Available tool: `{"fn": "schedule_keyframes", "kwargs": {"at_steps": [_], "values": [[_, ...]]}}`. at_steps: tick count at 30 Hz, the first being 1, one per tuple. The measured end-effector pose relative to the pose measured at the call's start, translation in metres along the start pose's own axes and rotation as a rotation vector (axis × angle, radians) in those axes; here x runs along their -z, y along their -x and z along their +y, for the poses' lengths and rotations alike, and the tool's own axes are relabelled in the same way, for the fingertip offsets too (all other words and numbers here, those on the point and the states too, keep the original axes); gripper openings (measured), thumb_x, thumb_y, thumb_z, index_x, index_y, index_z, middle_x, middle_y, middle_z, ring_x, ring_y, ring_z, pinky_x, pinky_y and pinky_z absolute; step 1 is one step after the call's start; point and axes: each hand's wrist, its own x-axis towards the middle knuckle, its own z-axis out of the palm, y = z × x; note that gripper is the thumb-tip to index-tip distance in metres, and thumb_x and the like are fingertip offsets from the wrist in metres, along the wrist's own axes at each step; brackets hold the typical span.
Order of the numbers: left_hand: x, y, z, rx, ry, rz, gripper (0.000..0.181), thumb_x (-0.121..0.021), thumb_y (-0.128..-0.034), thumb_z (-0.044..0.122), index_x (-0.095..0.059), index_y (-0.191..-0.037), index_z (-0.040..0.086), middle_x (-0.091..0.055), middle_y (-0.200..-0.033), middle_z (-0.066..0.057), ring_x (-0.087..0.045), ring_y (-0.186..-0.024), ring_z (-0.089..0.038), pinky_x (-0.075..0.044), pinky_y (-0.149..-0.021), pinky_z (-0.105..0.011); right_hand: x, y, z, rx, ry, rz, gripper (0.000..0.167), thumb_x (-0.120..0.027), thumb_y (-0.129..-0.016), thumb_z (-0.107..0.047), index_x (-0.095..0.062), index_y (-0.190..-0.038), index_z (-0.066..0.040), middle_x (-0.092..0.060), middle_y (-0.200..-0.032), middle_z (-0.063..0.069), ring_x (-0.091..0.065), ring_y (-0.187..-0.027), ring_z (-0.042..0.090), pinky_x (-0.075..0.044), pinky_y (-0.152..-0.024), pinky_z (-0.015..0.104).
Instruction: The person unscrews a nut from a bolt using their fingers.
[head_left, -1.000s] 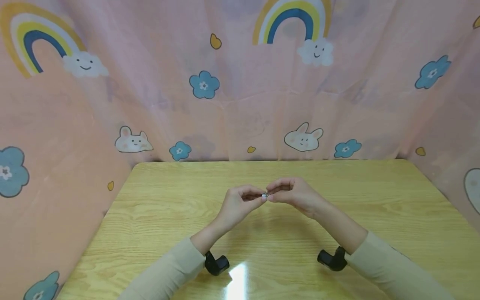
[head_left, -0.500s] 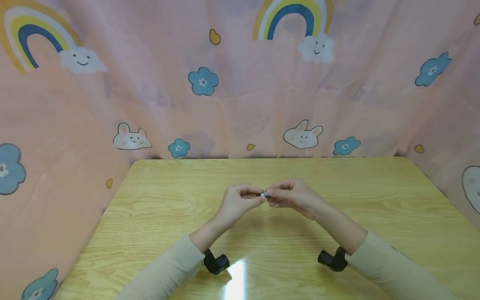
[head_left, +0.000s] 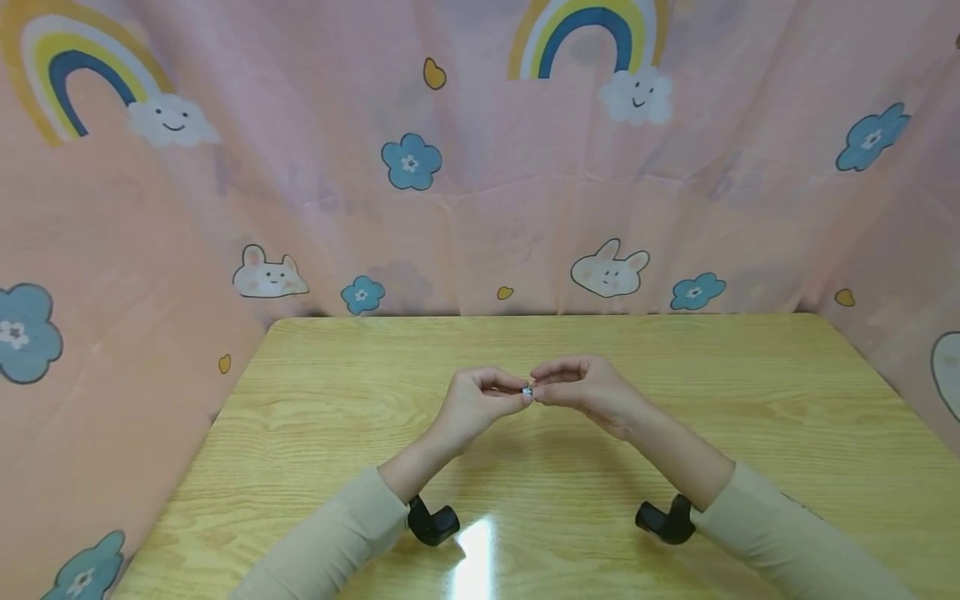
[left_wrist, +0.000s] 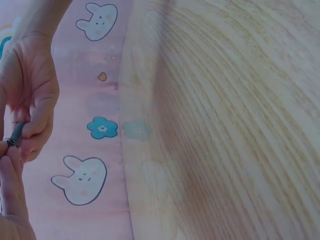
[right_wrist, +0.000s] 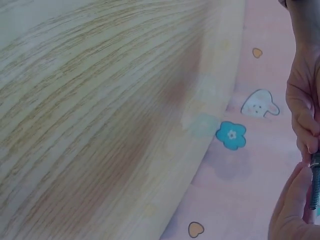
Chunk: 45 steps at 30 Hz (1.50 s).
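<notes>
A small metal bolt with a threaded shank [right_wrist: 315, 187] lies between the two hands; in the head view only a tiny shiny bit of the bolt [head_left: 528, 390] shows. My left hand [head_left: 468, 410] pinches its head end between thumb and fingers. The fingertips of my right hand [head_left: 588, 393] close on a nut [right_wrist: 315, 161] beside the left fingertips. The bolt's threads [left_wrist: 18, 131] point toward the right palm in the left wrist view. Fingers partly cover the metal, and the right wrist view's edge cuts it off.
Both hands are held above a wood-grain table [head_left: 337, 450]. A pink curtain [head_left: 495, 225] printed with rainbows, rabbits and flowers hangs behind and along the sides. Black wrist mounts [head_left: 433, 523] stick out below the sleeves.
The right fingers shift around the metal: bunched lower half a second ago, they are now raised, with index finger and thumb spread apart behind the tips. The left hand stays nearly still.
</notes>
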Motion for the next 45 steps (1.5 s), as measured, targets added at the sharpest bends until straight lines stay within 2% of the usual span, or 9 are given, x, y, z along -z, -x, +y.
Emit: {"fn": "schedule_keyframes", "kwargs": {"at_steps": [7, 13, 17, 23, 26, 30, 33, 40, 45], "values": [[-0.001, 0.010, 0.019, 0.002, 0.001, -0.007, 0.019, -0.067, -0.0812, -0.005, -0.065, -0.098, -0.012, -0.067, -0.094, -0.013, -0.065, -0.077, -0.012, -0.053, -0.077, -0.032, -0.001, -0.001, -0.001, -0.039, -0.022, -0.020, 0.010, -0.061, -0.090, -0.007, -0.067, -0.091, -0.001, -0.068, -0.080, 0.005, -0.066, -0.071, 0.013, -0.054, -0.070, 0.025], [-0.002, 0.015, 0.026, 0.017, 0.023, -0.008, 0.019, -0.067, -0.0806, -0.005, -0.064, -0.098, -0.012, -0.067, -0.091, -0.009, -0.065, -0.076, -0.011, -0.053, -0.076, -0.031, -0.001, 0.001, 0.000, -0.024, -0.001, -0.020, 0.008, -0.064, -0.085, -0.001, -0.068, -0.092, -0.003, -0.067, -0.087, 0.004, -0.065, -0.080, 0.013, -0.053, -0.078, 0.028], [-0.002, 0.014, 0.025, 0.022, 0.022, -0.005, 0.019, -0.068, -0.0802, -0.005, -0.065, -0.098, -0.012, -0.067, -0.090, -0.007, -0.064, -0.076, -0.011, -0.053, -0.076, -0.031, 0.000, 0.002, -0.001, -0.014, -0.019, -0.028, 0.009, -0.062, -0.087, -0.002, -0.066, -0.095, -0.001, -0.067, -0.087, 0.004, -0.065, -0.081, 0.014, -0.052, -0.079, 0.027], [0.001, 0.005, 0.006, 0.019, 0.020, -0.003, 0.020, -0.068, -0.0802, -0.004, -0.065, -0.099, -0.011, -0.066, -0.090, -0.005, -0.065, -0.076, -0.012, -0.053, -0.077, -0.032, -0.002, 0.001, 0.000, -0.045, -0.041, -0.048, 0.009, -0.061, -0.090, -0.007, -0.068, -0.088, -0.003, -0.068, -0.079, 0.006, -0.066, -0.072, 0.013, -0.054, -0.070, 0.024], [0.002, 0.002, 0.000, 0.021, 0.029, 0.003, 0.021, -0.070, -0.0799, -0.002, -0.066, -0.099, -0.009, -0.067, -0.092, -0.005, -0.065, -0.077, -0.013, -0.053, -0.077, -0.032, -0.003, 0.000, 0.002, -0.038, -0.030, -0.045, 0.006, -0.062, -0.089, -0.006, -0.068, -0.090, -0.004, -0.068, -0.084, 0.005, -0.066, -0.077, 0.013, -0.053, -0.075, 0.026], [0.002, 0.003, -0.002, 0.006, 0.029, 0.006, 0.022, -0.071, -0.0791, 0.000, -0.066, -0.098, -0.009, -0.067, -0.093, -0.009, -0.066, -0.079, -0.015, -0.053, -0.077, -0.032, -0.002, 0.001, 0.003, 0.004, 0.047, -0.031, 0.015, -0.066, -0.084, -0.003, -0.066, -0.099, -0.001, -0.066, -0.092, 0.003, -0.063, -0.087, 0.015, -0.050, -0.083, 0.028], [0.002, 0.003, -0.002, -0.008, 0.018, 0.003, 0.021, -0.072, -0.0786, -0.001, -0.067, -0.097, -0.009, -0.068, -0.092, -0.010, -0.066, -0.079, -0.016, -0.054, -0.076, -0.032, -0.002, 0.002, 0.004, 0.027, 0.100, -0.025, 0.023, -0.068, -0.082, -0.002, -0.064, -0.104, 0.003, -0.066, -0.094, 0.003, -0.062, -0.089, 0.016, -0.049, -0.083, 0.028], [0.003, 0.004, 0.000, 0.004, 0.000, 0.014, 0.020, -0.071, -0.0795, 0.000, -0.067, -0.097, -0.008, -0.067, -0.093, -0.010, -0.066, -0.081, -0.017, -0.053, -0.077, -0.033, -0.005, 0.000, 0.005, -0.013, 0.052, 0.022, 0.024, -0.061, -0.090, -0.010, -0.061, -0.104, 0.010, -0.067, -0.086, 0.005, -0.065, -0.078, 0.015, -0.053, -0.077, 0.029], [0.004, 0.004, 0.000, 0.011, -0.003, 0.013, 0.019, -0.071, -0.0798, 0.000, -0.067, -0.097, -0.007, -0.067, -0.093, -0.010, -0.066, -0.081, -0.017, -0.053, -0.077, -0.033, -0.005, -0.002, 0.009, -0.009, 0.069, 0.001, 0.024, -0.060, -0.092, -0.013, -0.062, -0.104, 0.008, -0.067, -0.082, 0.005, -0.065, -0.074, 0.014, -0.054, -0.073, 0.028]]}}
